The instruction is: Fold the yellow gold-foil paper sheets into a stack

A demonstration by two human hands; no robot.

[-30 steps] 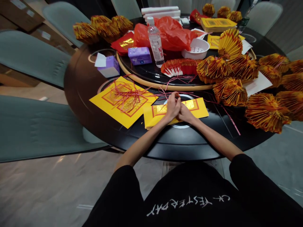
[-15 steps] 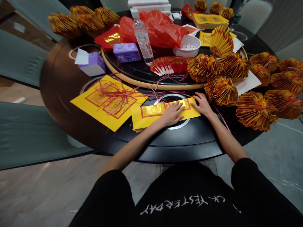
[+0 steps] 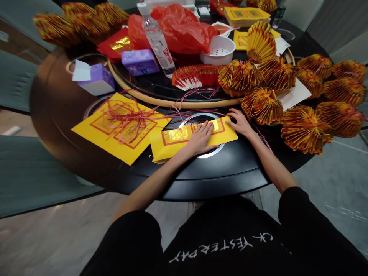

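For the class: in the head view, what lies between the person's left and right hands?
In the head view, a stack of yellow paper with a red-bordered gold panel lies between the left hand and right hand.

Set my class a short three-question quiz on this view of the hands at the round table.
1. True or false: the left hand lies flat on the stack of yellow paper.
2. Multiple choice: what lies tangled across the large yellow sheet left of the hands?
A. Red string
B. Gold foil
C. White tissue
3. Short answer: which hand is nearer the pleated red-and-yellow paper fan?

Key: 1 true; 2 A; 3 the right hand
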